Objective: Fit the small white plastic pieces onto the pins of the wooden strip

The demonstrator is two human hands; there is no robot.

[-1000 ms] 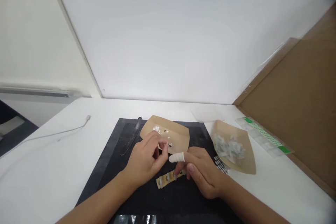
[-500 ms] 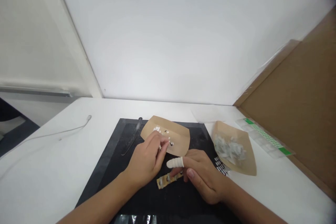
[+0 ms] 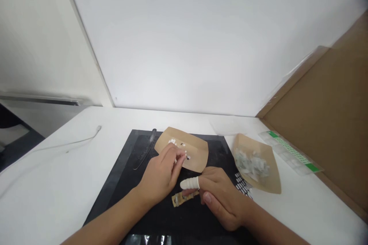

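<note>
My left hand (image 3: 161, 169) is over the near left side of a brown paper tray (image 3: 198, 149), thumb and fingertips pinched together; whatever sits between them is too small to make out. Small white pieces (image 3: 172, 141) and a few dark-rimmed bits lie in that tray. To the right, my right hand (image 3: 220, 195) is curled over the right end of a short yellowish strip (image 3: 179, 198) with small shiny parts along it. Its fingers close on the strip and hide that end. A ribbed white finger cot (image 3: 189, 183) covers the index finger, which points left above the strip.
Under both hands lies a black mat (image 3: 126, 183). A dark knife-like tool (image 3: 148, 149) rests at its upper left. Rows of small white pieces (image 3: 243, 184) and another paper tray (image 3: 271, 157) with translucent scraps are at right, near a clear, green-labelled case (image 3: 293, 152). A cable (image 3: 71, 142) crosses the left side.
My right hand's index finger has shifted slightly left and down over the strip, covering more of it. The left hand keeps its pinch in the same place.
</note>
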